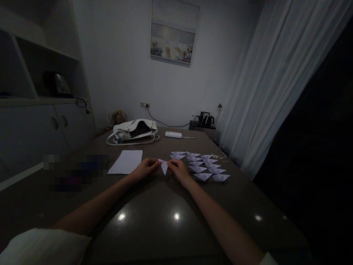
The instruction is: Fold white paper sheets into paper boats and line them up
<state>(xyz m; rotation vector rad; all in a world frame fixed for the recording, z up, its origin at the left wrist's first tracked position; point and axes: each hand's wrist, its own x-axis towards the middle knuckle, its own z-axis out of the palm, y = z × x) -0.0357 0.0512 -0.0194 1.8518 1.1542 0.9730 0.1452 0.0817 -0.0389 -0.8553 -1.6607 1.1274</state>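
Observation:
A small folded piece of white paper is held up between my two hands, its point facing down. My left hand pinches its left corner, and my right hand pinches the right corner. Just right of my right hand, several folded paper boats stand in rows on the dark table. To the left of my left hand lies a stack of white paper sheets. The fingertips partly hide the folded paper's upper corners.
Toward the back of the table sit a white handbag with its strap and a white power bank with a short cable. A black kettle stands on a small cabinet behind. Sheer curtains hang at the right. A blurred patch covers the left side.

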